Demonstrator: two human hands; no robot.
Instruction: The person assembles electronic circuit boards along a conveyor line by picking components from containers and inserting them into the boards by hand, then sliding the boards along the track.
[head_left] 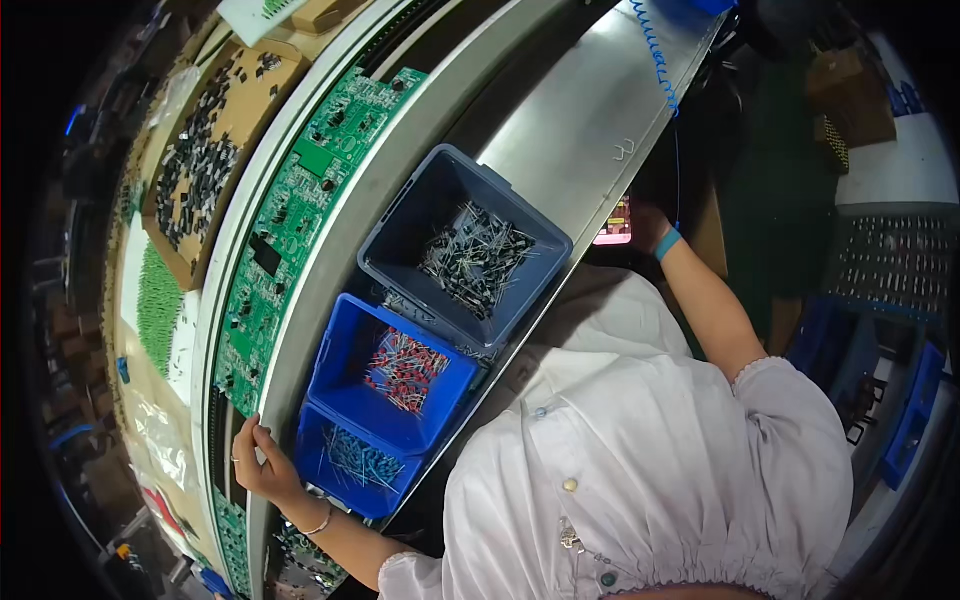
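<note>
Your right hand point(645, 225) is tucked under the metal shelf point(580, 120), so you can't see its fingers. The little parts in the grey-blue bin point(400, 235) are too small to tell apart.

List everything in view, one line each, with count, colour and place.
circuit boards: several, green, along the curved conveyor track.
grey-blue bin: one, holds dark parts with wire legs, on the metal shelf.
bright blue bins: two, one with red parts, the nearer with blue parts, below the grey-blue bin.
cardboard tray: one, brown, full of black parts, beyond the track.
coiled cord: one, blue, top centre.
wrist strap: one, teal, right wrist.
left hand: at the track edge beside the boards.
right hand: under the shelf edge, grip unclear.
</note>
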